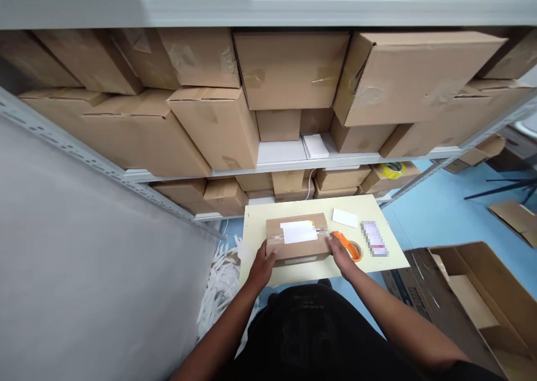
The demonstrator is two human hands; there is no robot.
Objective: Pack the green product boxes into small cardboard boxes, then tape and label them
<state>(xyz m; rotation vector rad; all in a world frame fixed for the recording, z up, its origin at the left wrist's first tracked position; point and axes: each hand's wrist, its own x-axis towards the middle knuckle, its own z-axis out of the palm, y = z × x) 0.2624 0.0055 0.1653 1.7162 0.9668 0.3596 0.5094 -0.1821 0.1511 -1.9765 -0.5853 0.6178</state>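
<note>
A taped cardboard box (298,251) lies on the small pale yellow table (277,278), a white label (299,231) on its top. My left hand (262,264) grips the box at its left end, thumb on the near corner. At the opposite end my right hand (340,254) presses against the side, so both hands hold the box between them. Just beyond the right fingers lies an orange tape dispenser (344,243) with a roll of tape. A stack of white labels (344,218) and a blurred-out flat item (375,239) lie further right on the table.
Behind the table rises a metal shelf (277,153) packed with cardboard boxes (291,70). A yellow tape roll (391,170) rests on a lower box. White paper strips (220,291) litter the floor at left. A large open carton (474,291) stands at right.
</note>
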